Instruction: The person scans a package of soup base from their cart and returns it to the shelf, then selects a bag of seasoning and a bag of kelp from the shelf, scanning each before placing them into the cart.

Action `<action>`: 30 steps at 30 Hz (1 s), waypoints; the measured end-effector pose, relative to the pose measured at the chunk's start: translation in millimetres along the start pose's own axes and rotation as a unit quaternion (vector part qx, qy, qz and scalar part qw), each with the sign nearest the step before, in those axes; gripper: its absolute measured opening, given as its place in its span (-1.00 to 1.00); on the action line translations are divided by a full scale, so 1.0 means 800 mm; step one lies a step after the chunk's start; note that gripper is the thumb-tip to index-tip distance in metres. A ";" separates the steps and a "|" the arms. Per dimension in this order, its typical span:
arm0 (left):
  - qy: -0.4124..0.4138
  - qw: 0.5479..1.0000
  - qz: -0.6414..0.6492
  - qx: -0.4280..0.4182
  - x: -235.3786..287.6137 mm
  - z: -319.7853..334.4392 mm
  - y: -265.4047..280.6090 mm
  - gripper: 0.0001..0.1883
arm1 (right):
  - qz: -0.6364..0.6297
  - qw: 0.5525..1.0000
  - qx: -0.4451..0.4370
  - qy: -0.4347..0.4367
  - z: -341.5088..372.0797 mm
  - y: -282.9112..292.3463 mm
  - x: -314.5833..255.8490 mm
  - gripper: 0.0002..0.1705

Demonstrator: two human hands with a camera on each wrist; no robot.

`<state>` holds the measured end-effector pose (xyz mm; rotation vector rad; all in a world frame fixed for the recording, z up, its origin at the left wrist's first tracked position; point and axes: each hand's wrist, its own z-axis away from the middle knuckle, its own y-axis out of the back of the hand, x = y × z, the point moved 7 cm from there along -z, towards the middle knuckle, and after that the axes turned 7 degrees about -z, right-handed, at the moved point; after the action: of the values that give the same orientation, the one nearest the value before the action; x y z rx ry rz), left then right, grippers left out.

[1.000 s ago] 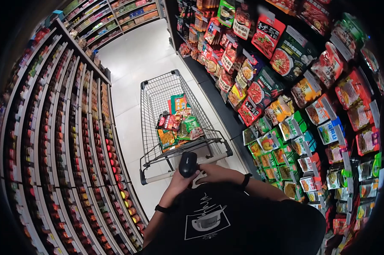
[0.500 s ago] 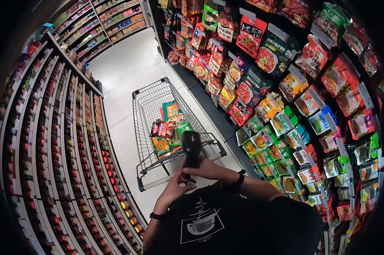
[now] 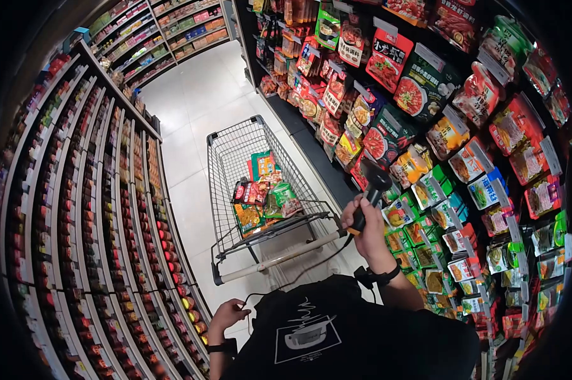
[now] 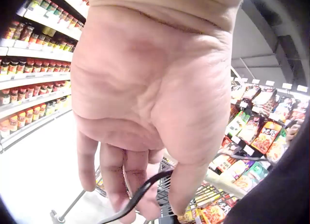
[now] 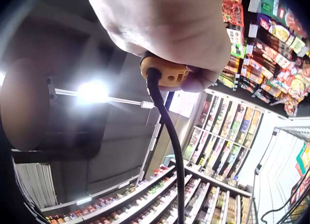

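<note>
My right hand [image 3: 369, 235] grips a black handheld barcode scanner [image 3: 378, 180], its head raised in front of the hanging packets on the right. In the right wrist view, the scanner's yellow handle end [image 5: 170, 73] shows below the palm, with a black cord leading out of it. Low on the left, beside my body, my left hand [image 3: 228, 315] pinches that cord [image 4: 144, 187] between thumb and fingers. Between the hands the cord hangs slack, passing the handle of the shopping cart [image 3: 286, 258]. Several food packets [image 3: 260, 193] lie in the cart.
On the right stands a wall of hanging seasoning packets [image 3: 419, 88] with price tags. Long shelves of jars [image 3: 118, 209] run along the left. The pale tiled aisle [image 3: 191, 95] leads to more shelves [image 3: 191, 31] at the far end.
The scanner has passed from my left hand to my right, which has carried it right toward the hanging packets. My left hand has moved down and left, with the cord in its fingers.
</note>
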<state>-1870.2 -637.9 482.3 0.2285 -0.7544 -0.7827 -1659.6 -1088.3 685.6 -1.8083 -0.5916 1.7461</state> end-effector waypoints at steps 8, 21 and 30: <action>-0.200 0.969 0.086 0.116 0.134 -0.048 0.050 -0.58 | -0.023 0.994 -0.030 -0.103 0.023 -0.038 0.029 -0.66; -0.119 0.985 -0.107 0.064 0.124 -0.161 0.077 -0.21 | -0.041 0.966 -0.119 -0.225 0.049 -0.151 0.113 -0.71; -0.245 0.957 -0.152 0.040 0.121 -0.138 0.076 -0.28 | -0.050 0.958 -0.133 -0.251 0.064 -0.242 0.180 -0.71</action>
<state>-1715.5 -672.8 481.0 0.2281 -1.2412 -1.1227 -1690.2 -844.5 704.2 -1.4546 -1.1474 2.1471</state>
